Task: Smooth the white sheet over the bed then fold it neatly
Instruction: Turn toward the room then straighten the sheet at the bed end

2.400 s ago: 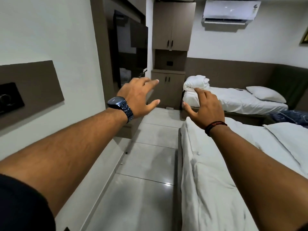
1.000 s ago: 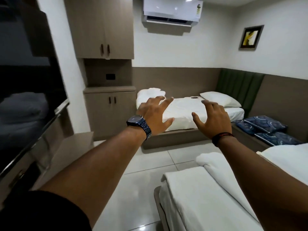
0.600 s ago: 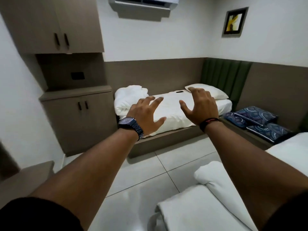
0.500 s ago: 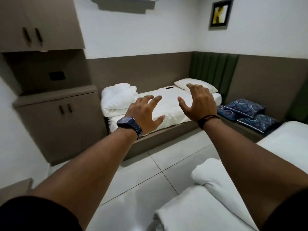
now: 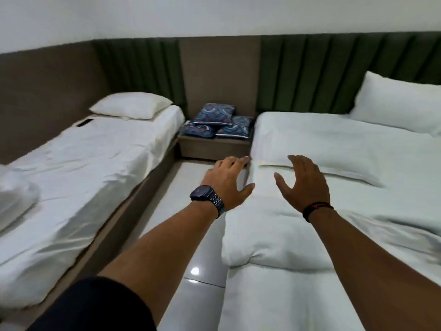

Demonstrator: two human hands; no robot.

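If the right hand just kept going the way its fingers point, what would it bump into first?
Probably the flat pillow lying across the big bed, just beyond the right hand. Depth is unclear, so the hand's height above it is uncertain.

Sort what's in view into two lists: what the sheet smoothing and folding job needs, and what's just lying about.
Belongs to the job:
- white sheet on the right bed
- left hand, open
- right hand, open

Just lying about:
- blue patterned cushions on the bedside unit
- left bed and its pillow
- dark flat item near that pillow
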